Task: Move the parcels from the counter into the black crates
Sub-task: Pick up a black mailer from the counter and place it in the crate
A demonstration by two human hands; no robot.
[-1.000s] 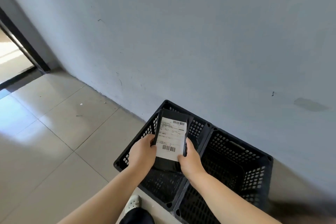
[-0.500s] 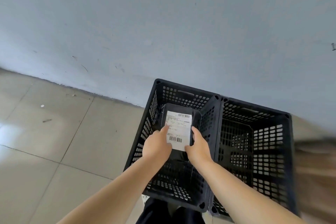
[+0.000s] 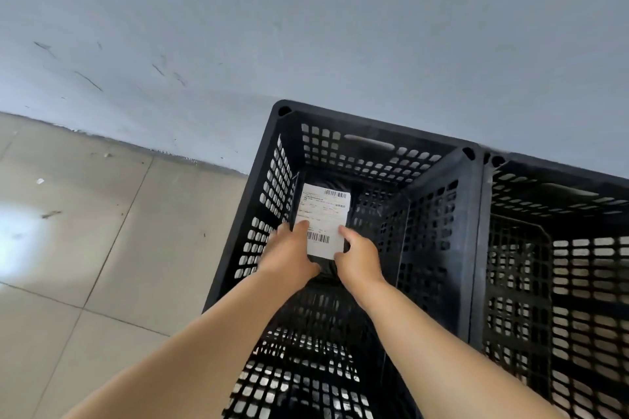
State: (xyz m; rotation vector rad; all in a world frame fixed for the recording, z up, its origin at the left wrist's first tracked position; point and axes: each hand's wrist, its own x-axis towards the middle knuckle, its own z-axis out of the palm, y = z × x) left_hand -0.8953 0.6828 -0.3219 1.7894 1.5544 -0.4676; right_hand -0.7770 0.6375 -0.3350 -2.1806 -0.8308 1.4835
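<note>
Both hands form the grip: the left hand [image 3: 289, 257] and right hand [image 3: 357, 257] pinch the near end of the parcel [image 3: 323, 219], thumbs on its white label. Let go from here, it could tip against the perforated wall and land on edge (the floor of the left crate [image 3: 340, 127] looks lower). The parcel reaches forward from the grip, inside that crate; the right crate [image 3: 558, 170] stands touching it.

The head camera looks steeply down, close above the left crate [image 3: 340, 153] by the wall [image 3: 306, 27].
</note>
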